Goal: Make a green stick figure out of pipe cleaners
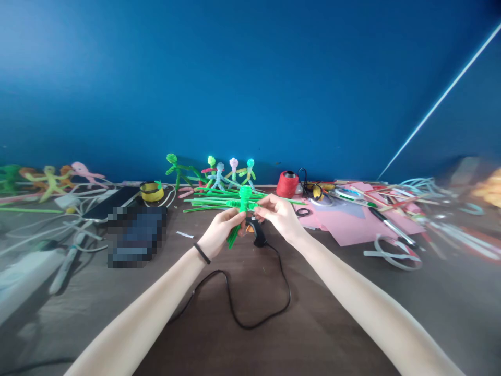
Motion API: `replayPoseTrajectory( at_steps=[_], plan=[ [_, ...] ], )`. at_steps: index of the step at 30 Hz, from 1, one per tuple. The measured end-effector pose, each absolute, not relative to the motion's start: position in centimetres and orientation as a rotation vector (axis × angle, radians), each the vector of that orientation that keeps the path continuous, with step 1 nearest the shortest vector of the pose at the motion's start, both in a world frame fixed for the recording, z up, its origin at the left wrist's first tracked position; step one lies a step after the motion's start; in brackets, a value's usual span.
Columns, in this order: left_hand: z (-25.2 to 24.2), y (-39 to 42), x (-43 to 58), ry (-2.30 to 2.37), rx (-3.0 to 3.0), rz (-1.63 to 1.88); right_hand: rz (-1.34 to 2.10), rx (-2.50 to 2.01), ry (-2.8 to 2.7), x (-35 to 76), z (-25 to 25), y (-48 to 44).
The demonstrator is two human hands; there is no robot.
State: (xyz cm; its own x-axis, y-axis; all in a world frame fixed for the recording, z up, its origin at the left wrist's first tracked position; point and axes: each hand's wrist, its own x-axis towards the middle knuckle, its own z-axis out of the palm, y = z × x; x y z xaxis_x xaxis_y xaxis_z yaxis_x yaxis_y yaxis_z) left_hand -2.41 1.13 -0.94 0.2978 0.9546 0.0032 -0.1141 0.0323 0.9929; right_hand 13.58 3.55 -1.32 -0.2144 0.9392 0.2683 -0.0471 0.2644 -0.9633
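A bright green pipe-cleaner figure (245, 194) with a coiled head is held up above the table. My left hand (224, 228) pinches its body from the left, with the green legs hanging below the fingers. At the figure's arm on the right side, my right hand (278, 215) has thumb and forefinger pressed together on the green stem. Behind the figure lie several loose green pipe cleaners (199, 202). Just below the hands rests a black glue gun (258, 235) with an orange tip, partly hidden, its black cord (230, 313) looping toward me.
Finished pipe-cleaner figures (172, 164) stand along the blue wall. Red thread spool (287, 184), pink paper (352, 224) and a pen (393, 228) lie right. Left are a yellow tape roll (152, 192), a phone (113, 202), a pixelated dark object (138, 237) and white cables (35, 230).
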Motion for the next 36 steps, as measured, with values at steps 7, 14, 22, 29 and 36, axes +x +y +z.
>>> replayPoseTrajectory(
  at_steps=[7,14,22,29,36],
  plan=[
    [-3.5,2.0,-2.7,0.934,1.152,1.134,0.758,-1.289,-1.889,14.2,-2.1,3.5],
    [-4.6,2.6,-3.1,0.890,1.033,1.212,0.335,-1.589,-2.246,13.0,-3.1,2.1],
    [-4.0,2.2,-3.1,0.798,1.078,1.218,0.296,-1.659,-2.245,12.5,-4.1,2.0],
    [-2.1,1.1,-2.3,0.754,1.169,1.239,0.364,-1.607,-2.195,10.5,-3.9,1.9],
    [-1.1,0.2,-1.5,0.841,1.300,1.446,0.312,-1.538,-2.333,6.3,-3.8,2.8]
  ],
)
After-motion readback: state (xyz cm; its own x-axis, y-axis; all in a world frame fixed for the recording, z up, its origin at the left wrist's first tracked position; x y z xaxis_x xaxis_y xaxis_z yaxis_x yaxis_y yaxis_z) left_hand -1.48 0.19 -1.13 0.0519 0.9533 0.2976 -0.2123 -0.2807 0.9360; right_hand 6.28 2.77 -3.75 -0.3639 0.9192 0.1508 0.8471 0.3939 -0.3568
